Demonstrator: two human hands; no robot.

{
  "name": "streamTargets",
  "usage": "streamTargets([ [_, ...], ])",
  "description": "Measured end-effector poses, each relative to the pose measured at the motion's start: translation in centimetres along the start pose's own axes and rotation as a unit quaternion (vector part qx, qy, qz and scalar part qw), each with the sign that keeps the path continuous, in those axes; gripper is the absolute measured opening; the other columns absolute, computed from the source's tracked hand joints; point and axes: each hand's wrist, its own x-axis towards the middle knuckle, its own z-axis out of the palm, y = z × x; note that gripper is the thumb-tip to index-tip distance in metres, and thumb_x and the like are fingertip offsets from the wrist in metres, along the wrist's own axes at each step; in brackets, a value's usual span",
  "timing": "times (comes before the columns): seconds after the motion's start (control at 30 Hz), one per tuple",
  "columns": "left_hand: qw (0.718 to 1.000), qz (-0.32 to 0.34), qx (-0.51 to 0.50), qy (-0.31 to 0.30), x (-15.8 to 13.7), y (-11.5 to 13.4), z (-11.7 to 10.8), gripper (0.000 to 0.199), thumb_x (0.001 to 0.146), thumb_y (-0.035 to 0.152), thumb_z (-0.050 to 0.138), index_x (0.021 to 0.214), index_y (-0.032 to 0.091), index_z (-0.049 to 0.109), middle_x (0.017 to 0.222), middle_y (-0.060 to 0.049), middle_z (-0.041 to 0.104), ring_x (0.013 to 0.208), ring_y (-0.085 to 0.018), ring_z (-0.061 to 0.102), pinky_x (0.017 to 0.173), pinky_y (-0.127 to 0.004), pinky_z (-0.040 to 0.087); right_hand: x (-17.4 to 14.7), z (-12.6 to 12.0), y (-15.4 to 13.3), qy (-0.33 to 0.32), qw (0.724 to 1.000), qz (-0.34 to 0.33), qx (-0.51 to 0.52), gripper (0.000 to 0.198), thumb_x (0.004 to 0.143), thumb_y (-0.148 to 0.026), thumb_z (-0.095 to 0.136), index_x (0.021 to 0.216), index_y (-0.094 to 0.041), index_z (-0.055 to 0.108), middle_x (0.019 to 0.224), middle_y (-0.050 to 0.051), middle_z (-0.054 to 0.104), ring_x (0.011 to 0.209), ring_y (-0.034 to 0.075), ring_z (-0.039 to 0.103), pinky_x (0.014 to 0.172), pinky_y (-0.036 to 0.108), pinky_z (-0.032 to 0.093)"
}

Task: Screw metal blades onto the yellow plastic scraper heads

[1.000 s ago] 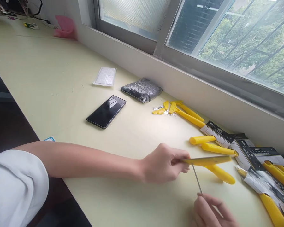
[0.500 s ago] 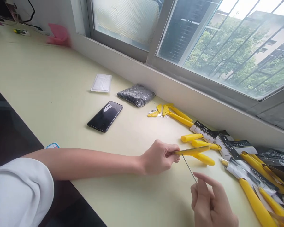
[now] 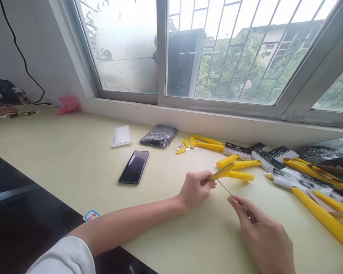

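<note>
My left hand [image 3: 196, 190] pinches one end of the flat head of a yellow scraper [image 3: 222, 172], whose short rounded handle points to the right. My right hand [image 3: 264, 232] is closed around a screwdriver [image 3: 226, 189]; its thin metal shaft slants up to the left, and the tip meets the underside of the scraper head near my left fingers. Whether a screw sits there is too small to see. Just behind the scraper lie a loose yellow handle [image 3: 227, 161] and another yellow handle [image 3: 247, 164].
A phone [image 3: 134, 167] lies left of centre, behind my left forearm. Near the sill are a clear plastic case [image 3: 121, 136], a dark wrapped packet [image 3: 159, 136] and small yellow parts [image 3: 185, 144]. Packaged yellow scrapers [image 3: 305, 180] crowd the right. Another person's hand [image 3: 2, 111] shows far left.
The camera view has tilted up and turned. My right hand has rolled over, back of the hand now upward, still on the screwdriver. The scraper head tilts more steeply in my left hand.
</note>
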Motion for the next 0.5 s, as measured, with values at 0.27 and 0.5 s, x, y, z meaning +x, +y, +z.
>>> streamTargets([
  [0.27, 1.000, -0.009, -0.014, 0.020, 0.6, -0.6, -0.1, 0.024, 0.086, 0.035, 0.065, 0.073, 0.015, 0.060, 0.073, 0.000, 0.057, 0.080, -0.016, 0.064, 0.087, -0.032, 0.058, -0.5, 0.4, 0.2, -0.016, 0.997, -0.073, -0.011, 0.040, 0.094, -0.065, 0.034, 0.107, -0.031, 0.049, 0.077, -0.001, 0.064, 0.061, 0.021, 0.058, 0.057, 0.030, 0.044],
  [0.5, 0.999, -0.024, -0.025, 0.034, 1.1, -1.2, -0.2, 0.021, 0.085, 0.031, 0.066, 0.075, 0.014, 0.062, 0.073, 0.000, 0.057, 0.078, -0.015, 0.065, 0.090, -0.034, 0.060, 0.0, 0.9, 1.0, 0.010, 0.992, -0.102, -0.074, 0.046, 0.083, -0.072, 0.035, 0.090, -0.029, 0.051, 0.069, 0.001, 0.063, 0.053, 0.023, 0.048, 0.056, 0.034, 0.033],
])
